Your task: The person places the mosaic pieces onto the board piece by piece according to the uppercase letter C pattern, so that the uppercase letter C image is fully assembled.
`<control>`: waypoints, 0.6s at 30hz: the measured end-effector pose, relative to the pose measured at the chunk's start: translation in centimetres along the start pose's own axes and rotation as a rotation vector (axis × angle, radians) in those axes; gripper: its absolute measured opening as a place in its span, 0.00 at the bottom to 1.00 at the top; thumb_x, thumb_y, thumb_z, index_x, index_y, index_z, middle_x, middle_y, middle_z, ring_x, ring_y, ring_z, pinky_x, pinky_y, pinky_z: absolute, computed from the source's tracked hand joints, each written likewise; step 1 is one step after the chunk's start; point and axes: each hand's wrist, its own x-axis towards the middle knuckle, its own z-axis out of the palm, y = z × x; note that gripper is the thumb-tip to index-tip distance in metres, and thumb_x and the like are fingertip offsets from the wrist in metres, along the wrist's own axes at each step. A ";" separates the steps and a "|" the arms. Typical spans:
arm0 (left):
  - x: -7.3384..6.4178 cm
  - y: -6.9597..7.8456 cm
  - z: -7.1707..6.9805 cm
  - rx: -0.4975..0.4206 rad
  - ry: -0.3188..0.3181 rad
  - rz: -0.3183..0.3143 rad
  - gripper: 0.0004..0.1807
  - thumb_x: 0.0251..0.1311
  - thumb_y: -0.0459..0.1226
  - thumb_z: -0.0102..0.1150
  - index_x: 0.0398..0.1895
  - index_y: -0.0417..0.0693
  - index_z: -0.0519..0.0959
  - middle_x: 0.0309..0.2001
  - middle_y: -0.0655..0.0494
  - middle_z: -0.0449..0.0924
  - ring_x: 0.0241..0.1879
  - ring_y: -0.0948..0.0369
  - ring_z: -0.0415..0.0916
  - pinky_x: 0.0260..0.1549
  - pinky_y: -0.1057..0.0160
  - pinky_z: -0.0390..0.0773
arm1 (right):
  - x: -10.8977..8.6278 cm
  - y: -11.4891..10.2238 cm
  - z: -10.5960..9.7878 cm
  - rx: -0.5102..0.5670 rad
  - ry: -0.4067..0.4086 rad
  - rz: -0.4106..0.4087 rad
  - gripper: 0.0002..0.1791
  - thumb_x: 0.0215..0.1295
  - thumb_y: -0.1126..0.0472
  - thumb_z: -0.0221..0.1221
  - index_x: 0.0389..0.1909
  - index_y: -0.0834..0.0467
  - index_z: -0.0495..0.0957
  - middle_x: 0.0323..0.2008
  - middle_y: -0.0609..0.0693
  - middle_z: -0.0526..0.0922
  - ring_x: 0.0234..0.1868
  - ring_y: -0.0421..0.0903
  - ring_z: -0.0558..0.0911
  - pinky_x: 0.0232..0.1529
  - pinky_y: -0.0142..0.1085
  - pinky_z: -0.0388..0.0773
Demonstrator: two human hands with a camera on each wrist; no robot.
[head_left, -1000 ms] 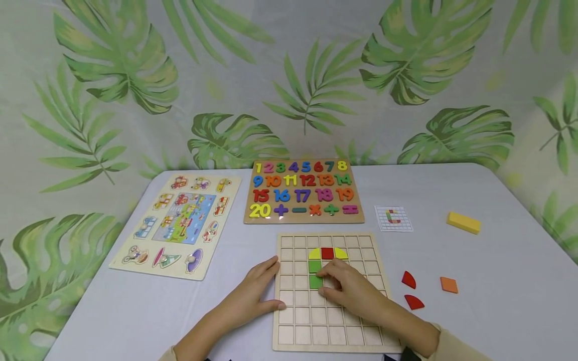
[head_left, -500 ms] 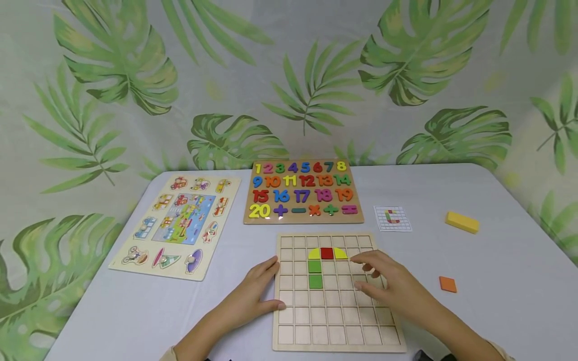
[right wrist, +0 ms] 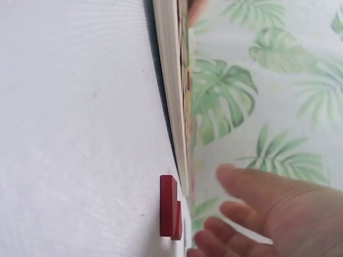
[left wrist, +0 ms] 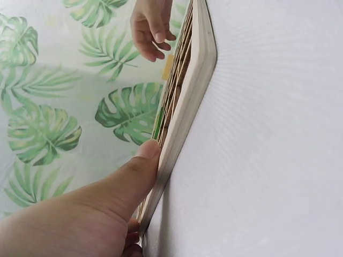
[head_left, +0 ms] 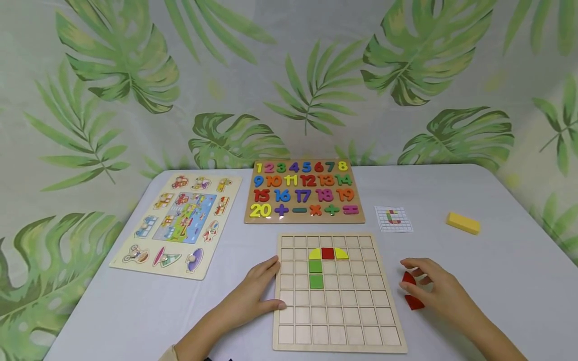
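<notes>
Right hand: the person's right hand hung over the surface, a table covered in plain white cloth; thumb and fingertips stood spread apart, the fingers loosely bent.
Under its fingertips: an upper red quarter-circle wooden piece, partly covered by the hand in the head view, and a lower red quarter-circle wooden piece just below it. Seen from the right wrist, a gap showed between the digits and both pieces.
Left hand: the person's left hand rested against the left edge of a pale wooden grid board, thumb spread well away from the fingers, its tip on the rim.
Grid board: it lay flat, midway between the hands, divided by thin strips into square cells.
Top row of pieces: a left yellow quarter-circle piece, a red square piece and a right yellow quarter-circle piece sat in neighbouring cells.
Green column: an upper green square piece and a lower green square piece filled the two cells beneath the left yellow one.
Beyond the board: a white gridded card with a coloured C-shaped pattern lay near its upper right corner; farther right lay a yellow rectangular block.
</notes>
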 end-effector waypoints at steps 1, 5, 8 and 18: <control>0.0 0.0 0.0 -0.001 -0.002 -0.004 0.47 0.49 0.57 0.57 0.66 0.38 0.56 0.68 0.49 0.49 0.65 0.51 0.46 0.58 0.51 0.56 | -0.1 0.4 0.1 -0.004 -0.002 0.012 0.23 0.50 0.57 0.66 0.48 0.57 0.73 0.42 0.46 0.76 0.35 0.40 0.74 0.33 0.30 0.74; 0.1 0.0 0.0 0.001 -0.010 -0.021 0.47 0.49 0.57 0.57 0.66 0.39 0.56 0.68 0.51 0.48 0.65 0.52 0.46 0.59 0.52 0.56 | -0.1 1.5 0.3 -0.025 -0.014 0.034 0.25 0.47 0.56 0.68 0.47 0.58 0.74 0.40 0.46 0.76 0.35 0.40 0.73 0.34 0.28 0.72; 0.1 0.0 0.0 0.004 -0.014 -0.026 0.47 0.49 0.57 0.58 0.66 0.39 0.56 0.68 0.51 0.48 0.65 0.53 0.45 0.59 0.53 0.55 | 0.0 1.8 0.4 -0.064 -0.034 0.068 0.24 0.46 0.55 0.68 0.44 0.60 0.74 0.37 0.47 0.75 0.33 0.41 0.72 0.34 0.28 0.72; 0.0 0.0 0.1 0.008 -0.013 -0.029 0.47 0.49 0.57 0.58 0.66 0.39 0.55 0.68 0.52 0.47 0.65 0.53 0.45 0.59 0.53 0.55 | 0.2 1.8 0.5 -0.062 -0.071 0.099 0.15 0.51 0.57 0.66 0.38 0.57 0.75 0.32 0.45 0.73 0.32 0.41 0.71 0.32 0.30 0.72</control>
